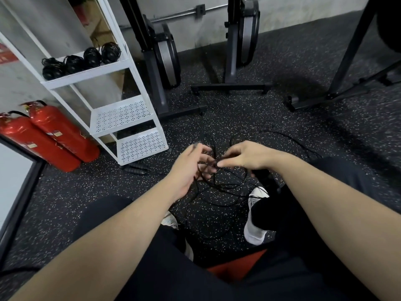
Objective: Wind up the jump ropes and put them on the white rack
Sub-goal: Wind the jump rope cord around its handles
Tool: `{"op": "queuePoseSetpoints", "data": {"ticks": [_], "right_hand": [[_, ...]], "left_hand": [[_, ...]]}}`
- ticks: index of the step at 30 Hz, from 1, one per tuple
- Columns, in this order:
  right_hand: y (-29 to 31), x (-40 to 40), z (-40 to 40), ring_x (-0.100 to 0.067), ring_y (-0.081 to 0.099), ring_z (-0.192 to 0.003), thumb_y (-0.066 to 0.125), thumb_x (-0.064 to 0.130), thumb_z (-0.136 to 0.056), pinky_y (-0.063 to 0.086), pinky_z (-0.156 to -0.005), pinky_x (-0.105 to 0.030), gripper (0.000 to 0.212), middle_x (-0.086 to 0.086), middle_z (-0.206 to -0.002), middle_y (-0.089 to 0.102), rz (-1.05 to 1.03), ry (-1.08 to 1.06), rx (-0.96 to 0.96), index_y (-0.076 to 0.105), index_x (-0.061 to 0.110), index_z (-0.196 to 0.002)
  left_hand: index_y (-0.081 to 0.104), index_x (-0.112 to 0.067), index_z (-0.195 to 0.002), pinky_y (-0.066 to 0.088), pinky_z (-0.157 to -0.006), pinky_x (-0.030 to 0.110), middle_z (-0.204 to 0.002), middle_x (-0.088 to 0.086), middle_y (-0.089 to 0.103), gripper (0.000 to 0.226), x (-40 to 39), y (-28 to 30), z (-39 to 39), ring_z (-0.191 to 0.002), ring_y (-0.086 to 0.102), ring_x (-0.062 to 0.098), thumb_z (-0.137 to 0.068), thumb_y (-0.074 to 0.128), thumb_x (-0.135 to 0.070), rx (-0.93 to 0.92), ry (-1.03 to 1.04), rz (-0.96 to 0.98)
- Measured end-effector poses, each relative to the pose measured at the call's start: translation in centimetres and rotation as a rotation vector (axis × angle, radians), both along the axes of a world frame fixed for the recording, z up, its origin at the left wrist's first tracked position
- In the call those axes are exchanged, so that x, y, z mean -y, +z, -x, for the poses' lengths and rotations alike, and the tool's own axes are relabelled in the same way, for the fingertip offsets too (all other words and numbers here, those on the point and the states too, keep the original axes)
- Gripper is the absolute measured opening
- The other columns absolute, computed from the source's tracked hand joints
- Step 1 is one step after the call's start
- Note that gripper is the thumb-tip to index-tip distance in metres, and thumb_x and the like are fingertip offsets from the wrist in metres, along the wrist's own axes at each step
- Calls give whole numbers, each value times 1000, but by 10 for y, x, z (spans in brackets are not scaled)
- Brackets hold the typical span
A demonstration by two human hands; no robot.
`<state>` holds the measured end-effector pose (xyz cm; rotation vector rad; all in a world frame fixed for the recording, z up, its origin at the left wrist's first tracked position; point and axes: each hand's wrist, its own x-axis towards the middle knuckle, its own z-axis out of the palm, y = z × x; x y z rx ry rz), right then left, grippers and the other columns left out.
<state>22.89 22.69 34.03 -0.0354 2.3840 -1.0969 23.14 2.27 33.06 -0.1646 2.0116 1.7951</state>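
Both hands pinched the black jump rope (219,183): left hand (191,168) blurred; right hand (240,156) at fingertips; loops faded into speckled floor (303,118).

Two red fire extinguishers (46,135) lean side by side on the speckled black rubber floor (303,127); everything else is placed from them. A dark-framed white panel (15,181) stands just to their left. Far to their right, two grey rowing machines (165,61) stand upright against the concrete wall (191,22). Farther right still is a black stand's foot (329,98).
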Motion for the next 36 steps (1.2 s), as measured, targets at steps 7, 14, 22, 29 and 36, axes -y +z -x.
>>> {"op": "queuePoseSetpoints", "data": {"ticks": [7, 14, 22, 29, 36], "right_hand": [[-29, 7, 5, -19, 66, -108, 79, 64, -73, 54, -93, -36, 89, 11, -131, 60, -264, 289, -22, 41, 40, -150], [-48, 30, -1, -22, 60, -95, 42, 50, -106, 44, -80, -29, 41, 1, -98, 66, -414, 333, 10, 67, 18, -117], [-2, 25, -6, -18, 44, -38, 43, 43, -107, 42, -40, -23, 41, 0, -51, 40, 89, 122, 3, 56, 11, -86], [1, 36, -8, -20, 47, -38, 46, 37, -107, 47, -44, -32, 40, 11, -45, 53, 76, 256, -16, 57, 9, -80], [-16, 17, 1, -18, 58, -46, 65, 51, -94, 53, -52, -28, 38, 3, -64, 63, -129, 308, 81, 65, 26, -122]], "left_hand": [[57, -15, -100, 45, -44, 22, -57, -6, 38, 30, 19, 8, 14, -42, 35, 8, -111, 41, -38, 218, 437, -510], [56, -15, -93, 37, -36, 13, -52, -4, 46, 35, 43, 32, 37, -38, 40, 5, -110, 38, -40, 282, 602, -922], [39, -17, -155, 44, -114, 46, -143, 5, 62, 81, 37, -7, 22, -130, 58, 21, -98, 29, -74, 223, 245, -418], [73, -16, -108, 43, -62, 24, -94, 0, 72, 41, -19, -10, -7, -60, 55, 7, -109, 42, -43, 170, 19, -176], [57, -13, -108, 48, -109, 45, -117, 5, 77, 43, -18, 25, 5, -113, 71, 20, -113, 26, -41, 44, 207, -415]]}}
